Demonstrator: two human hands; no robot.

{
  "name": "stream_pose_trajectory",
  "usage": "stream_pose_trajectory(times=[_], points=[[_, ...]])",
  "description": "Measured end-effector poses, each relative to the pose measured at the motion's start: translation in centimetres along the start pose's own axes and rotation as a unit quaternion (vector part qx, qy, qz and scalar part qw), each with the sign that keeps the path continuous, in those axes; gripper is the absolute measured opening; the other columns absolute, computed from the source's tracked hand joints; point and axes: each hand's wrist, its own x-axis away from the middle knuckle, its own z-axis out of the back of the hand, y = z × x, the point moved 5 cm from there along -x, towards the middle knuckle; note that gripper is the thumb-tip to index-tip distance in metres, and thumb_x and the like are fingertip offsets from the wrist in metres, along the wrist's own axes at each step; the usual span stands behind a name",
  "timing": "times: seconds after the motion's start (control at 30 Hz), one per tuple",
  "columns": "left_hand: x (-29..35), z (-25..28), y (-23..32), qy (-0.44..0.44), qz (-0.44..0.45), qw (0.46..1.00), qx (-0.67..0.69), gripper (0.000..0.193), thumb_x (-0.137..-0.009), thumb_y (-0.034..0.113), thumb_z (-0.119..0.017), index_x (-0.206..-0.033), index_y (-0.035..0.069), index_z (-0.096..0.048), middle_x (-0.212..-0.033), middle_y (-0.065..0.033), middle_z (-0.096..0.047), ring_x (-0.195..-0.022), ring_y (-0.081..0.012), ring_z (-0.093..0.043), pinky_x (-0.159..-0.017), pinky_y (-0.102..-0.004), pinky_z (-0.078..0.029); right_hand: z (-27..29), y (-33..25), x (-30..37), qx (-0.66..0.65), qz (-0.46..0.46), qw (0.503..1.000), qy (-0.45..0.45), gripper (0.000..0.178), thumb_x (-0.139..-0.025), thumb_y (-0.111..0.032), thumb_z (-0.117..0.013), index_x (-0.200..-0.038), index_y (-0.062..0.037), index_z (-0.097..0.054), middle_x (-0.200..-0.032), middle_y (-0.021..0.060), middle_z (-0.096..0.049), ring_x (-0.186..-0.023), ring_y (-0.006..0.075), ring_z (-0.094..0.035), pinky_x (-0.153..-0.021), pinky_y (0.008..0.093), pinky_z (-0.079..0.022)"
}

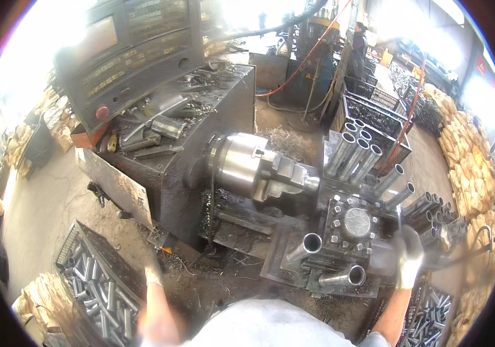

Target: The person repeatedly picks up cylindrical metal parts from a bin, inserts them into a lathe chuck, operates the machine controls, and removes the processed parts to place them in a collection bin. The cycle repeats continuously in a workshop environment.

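My right hand (409, 253), in a pale work glove, is to the right of the lathe's square tool post (356, 222). Its fingers look closed, and a thin upright rod (399, 215) shows just above them; whether they grip it is unclear. My left hand (152, 270), also gloved, hangs low on the left, smeared by motion, so its fingers cannot be read. It is apart from the lathe, near a crate of short tubes (94, 283). The shiny chuck (242, 165) holds a short metal piece (311, 183) facing the tool post. Two tubes (311, 243) stick out by the post's near side.
Several upright tubes (346, 151) stand behind the tool post, with more tubes (427, 205) at right. A control panel (126, 63) rises over the headstock top (201, 110), littered with tools and shavings. Another crate of tubes (432, 315) is lower right; stacked sacks (470, 156) line the right.
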Motion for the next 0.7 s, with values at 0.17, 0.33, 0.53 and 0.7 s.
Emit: stream_pose_trajectory(times=[0.17,0.33,0.53,0.7], points=[[10.1,-2.8,20.8,0.162,-0.679,0.692,-0.183,0.045,-0.093,0.001,-0.072,-0.137,-0.005,-0.063,-0.118,-0.0231,-0.073,-0.105,-0.0349,-0.074,-0.091,-0.0468,-0.062,2.5,4.5,6.6,0.057,-0.032,0.997,0.047,0.033,-0.095,-0.008,-0.07,-0.125,0.0057,-0.071,-0.108,0.0107,-0.075,-0.096,0.0167,-0.069,-0.09,0.0327,-0.057],[3.6,-12.2,38.4,0.135,-0.603,0.665,-0.42,0.061,-0.104,0.024,-0.062,-0.158,0.001,-0.046,-0.107,-0.0262,-0.075,-0.099,-0.0433,-0.074,-0.09,-0.0526,-0.058,3.1,5.9,11.1,0.006,-0.096,0.995,0.034,0.032,-0.096,-0.009,-0.07,-0.124,0.0044,-0.072,-0.106,0.0091,-0.074,-0.092,0.0156,-0.067,-0.087,0.0336,-0.058],[-2.1,-15.9,44.8,0.128,-0.457,0.685,-0.553,0.081,-0.1,0.036,-0.062,-0.172,0.02,-0.026,-0.138,-0.0223,-0.071,-0.119,-0.0393,-0.073,-0.101,-0.0533,-0.056,4.7,4.9,15.3,0.083,-0.09,0.992,-0.004,0.036,-0.089,-0.003,-0.067,-0.124,0.0051,-0.073,-0.108,0.0136,-0.078,-0.099,0.02,-0.073,-0.092,0.0345,-0.058],[13.0,-13.2,32.2,0.06,-0.698,0.682,-0.21,0.04,-0.102,0.013,-0.07,-0.141,0.005,-0.065,-0.12,-0.02,-0.075,-0.106,-0.0401,-0.074,-0.09,-0.0464,-0.06,5.1,5.6,17.0,0.061,-0.098,0.993,-0.008,0.032,-0.087,-0.007,-0.074,-0.117,0.0046,-0.075,-0.096,0.01,-0.08,-0.086,0.0151,-0.073,-0.083,0.0302,-0.059]])
